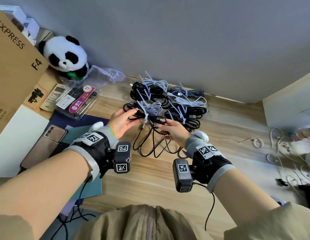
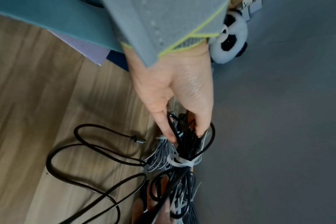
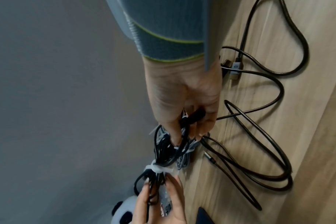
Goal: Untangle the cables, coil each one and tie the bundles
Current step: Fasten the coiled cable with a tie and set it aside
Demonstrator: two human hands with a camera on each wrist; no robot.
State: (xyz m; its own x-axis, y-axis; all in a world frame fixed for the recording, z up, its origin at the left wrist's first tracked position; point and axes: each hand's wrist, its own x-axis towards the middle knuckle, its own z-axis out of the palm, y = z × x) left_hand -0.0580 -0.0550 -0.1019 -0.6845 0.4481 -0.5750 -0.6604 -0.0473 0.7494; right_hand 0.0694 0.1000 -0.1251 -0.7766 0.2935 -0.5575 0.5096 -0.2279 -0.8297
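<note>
A toy panda [image 1: 66, 56] is seen at the far left, beside a cardboard box [image 1: 15, 63], out of the way of the work. Next, one end of a black cable bundle [image 1: 145, 116] is held up by the left hand [image 1: 121, 121], with the fingers [image 1: 131, 111] curled round its loops. A white tie [image 1: 146, 118] is wrapped round the middle of the bundle, so the loops are kept together. The other end is pinched by the right hand [image 1: 173, 130], probably so the bundle can be kept flat while the tie is checked. Under the hands, a loose black cable [image 1: 150, 146] is spread on the worktop [image 1: 220, 135], not yet coiled. Behind, a pile of tied bundles [image 1: 176, 99] is laid near the wall, likely set aside as finished.
</note>
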